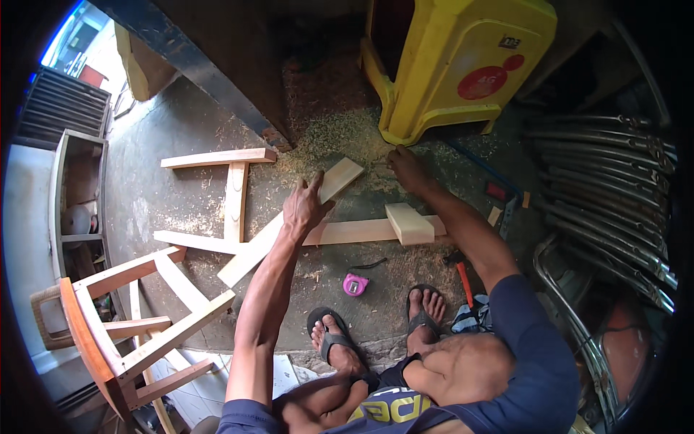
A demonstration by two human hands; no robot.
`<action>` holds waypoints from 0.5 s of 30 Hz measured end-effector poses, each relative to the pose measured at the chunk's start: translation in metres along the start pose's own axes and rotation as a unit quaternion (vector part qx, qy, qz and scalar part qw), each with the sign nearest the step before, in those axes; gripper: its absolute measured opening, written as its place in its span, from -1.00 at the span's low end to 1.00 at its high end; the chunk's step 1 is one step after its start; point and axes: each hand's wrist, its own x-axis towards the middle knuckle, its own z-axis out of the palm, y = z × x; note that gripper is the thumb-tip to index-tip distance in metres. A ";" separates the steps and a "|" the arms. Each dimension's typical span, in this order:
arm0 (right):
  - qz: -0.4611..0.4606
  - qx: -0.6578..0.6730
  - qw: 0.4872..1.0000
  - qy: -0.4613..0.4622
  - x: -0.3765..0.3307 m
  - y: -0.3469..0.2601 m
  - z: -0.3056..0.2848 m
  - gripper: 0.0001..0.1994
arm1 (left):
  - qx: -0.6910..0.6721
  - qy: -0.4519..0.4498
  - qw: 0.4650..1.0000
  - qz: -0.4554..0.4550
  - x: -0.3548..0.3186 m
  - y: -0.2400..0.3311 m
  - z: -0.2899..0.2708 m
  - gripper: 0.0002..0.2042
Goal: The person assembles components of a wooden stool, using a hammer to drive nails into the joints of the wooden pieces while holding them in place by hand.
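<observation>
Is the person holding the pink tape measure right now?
No, the pink tape measure lies on the floor near the feet, apart from both the left hand and the right hand.

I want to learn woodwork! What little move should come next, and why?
Perhaps bring the right hand to the far end of the slanting board to steady it: only the left hand holds it, while the right is apart from it, near the yellow stool.

Left arm [266, 293] and right arm [473, 230] outstretched
</observation>
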 end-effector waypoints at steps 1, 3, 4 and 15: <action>0.006 -0.007 1.000 0.002 -0.003 0.005 0.000 -0.90 | -0.004 0.015 1.000 0.021 0.008 0.005 0.004 -0.16; 0.034 0.023 0.999 0.029 -0.005 0.006 0.000 -0.90 | -0.012 -0.006 1.000 0.005 0.019 0.008 0.009 -0.16; 0.060 0.057 0.995 0.063 -0.006 0.003 -0.001 -0.91 | 0.009 0.006 1.000 0.011 0.021 0.010 0.013 -0.17; 0.093 0.361 0.928 -0.011 -0.085 -0.111 -0.081 -0.77 | -0.166 0.102 0.949 0.249 -0.044 0.074 0.007 -0.64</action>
